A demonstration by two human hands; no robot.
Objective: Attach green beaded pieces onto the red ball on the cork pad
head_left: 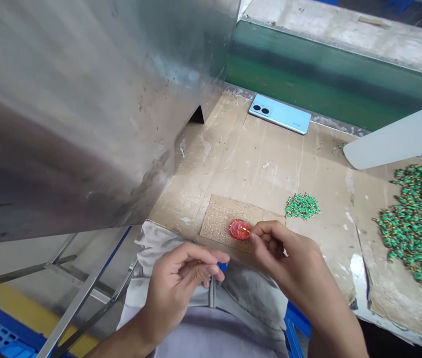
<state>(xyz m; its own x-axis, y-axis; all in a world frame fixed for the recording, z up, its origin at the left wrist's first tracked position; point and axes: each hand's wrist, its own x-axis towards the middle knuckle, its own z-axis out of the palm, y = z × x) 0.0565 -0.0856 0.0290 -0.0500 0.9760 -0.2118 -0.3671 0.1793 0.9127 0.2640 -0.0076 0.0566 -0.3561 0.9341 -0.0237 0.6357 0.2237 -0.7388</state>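
Note:
Above the edge of the worktable, my right hand pinches a tiny green-and-white piece between thumb and forefinger. The piece is over a small round red dish; whether it touches the contents cannot be made out. The dish rests on a rough tan board. My left hand is over my lap, its fingers curled and pressed together. A patch of blue shows by its fingertips, but I cannot tell if the hand holds it.
A small heap of green pieces lies beyond my right hand, with a large green-and-yellow heap at the right. A light blue phone lies at the back. A metal housing fills the left; a pale tube slants in from the right.

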